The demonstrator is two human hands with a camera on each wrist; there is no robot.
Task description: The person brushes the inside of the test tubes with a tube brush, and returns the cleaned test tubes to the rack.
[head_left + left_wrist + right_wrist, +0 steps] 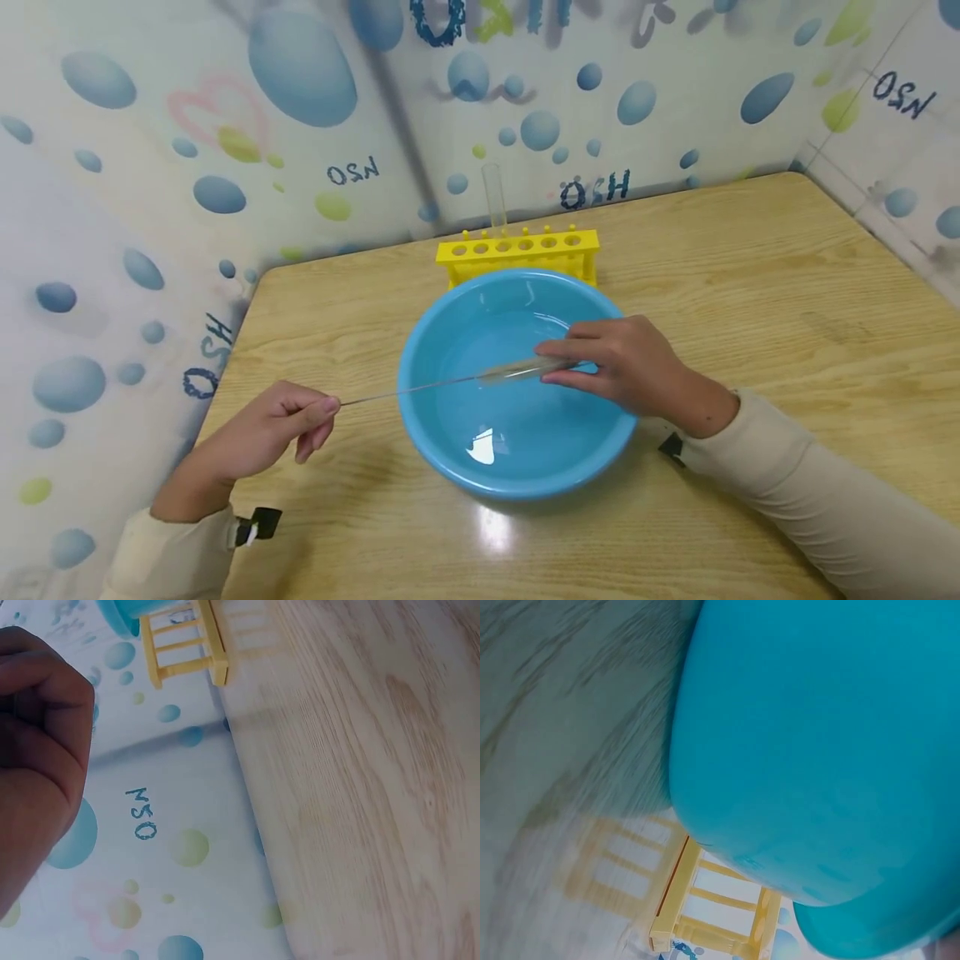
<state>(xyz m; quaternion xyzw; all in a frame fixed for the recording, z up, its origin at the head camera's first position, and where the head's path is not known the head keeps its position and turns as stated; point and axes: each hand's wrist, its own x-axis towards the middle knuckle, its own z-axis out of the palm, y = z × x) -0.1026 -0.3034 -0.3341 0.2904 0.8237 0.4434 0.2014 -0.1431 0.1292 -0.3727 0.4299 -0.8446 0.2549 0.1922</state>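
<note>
Over the blue basin (517, 487), my right hand (626, 367) grips a clear test tube (517, 369) lying nearly level, its mouth toward the left. Left of the basin, my left hand (273, 429) pinches the end of a thin wire-like rod (390, 394) between thumb and fingers. The rod's other end reaches the tube; a pale part, perhaps a brush head, seems to lie inside, though it is hard to make out. In the left wrist view my left hand (41, 742) shows curled fingers. The basin's outer side (810, 750) fills much of the right wrist view.
Just behind the basin stands a yellow test tube rack (517, 244) with one upright clear tube (494, 196) in it. A patterned wall (525, 100) rises along the back edge of the wooden table (750, 317).
</note>
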